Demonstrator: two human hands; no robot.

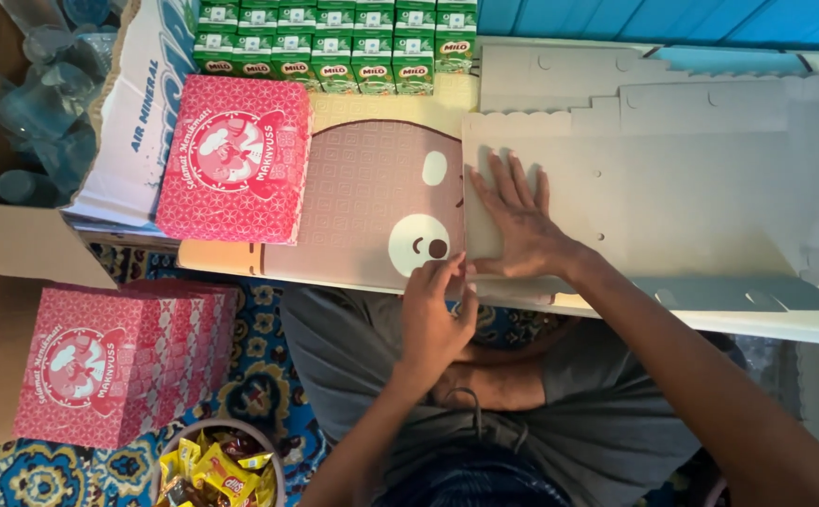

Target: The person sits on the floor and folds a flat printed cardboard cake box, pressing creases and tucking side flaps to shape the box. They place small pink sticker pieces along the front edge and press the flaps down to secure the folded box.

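A flat, unfolded grey cardboard box blank [672, 207] lay across a low table [363, 188] with a brown bear-face top, its near left corner at the table's front edge. The right hand [522, 225] lay palm-down on that blank with fingers spread wide, while the left hand [436, 314] pinched the blank's near corner between thumb and fingertips. Beside them sat a folded pink box [236, 160], behind it green drink cartons [334, 42].

I have one view only, from the camera worn on the head. It looks steeply down, close in, over the lap onto the low table [363, 188] and the patterned floor mat [259, 376] beside it.
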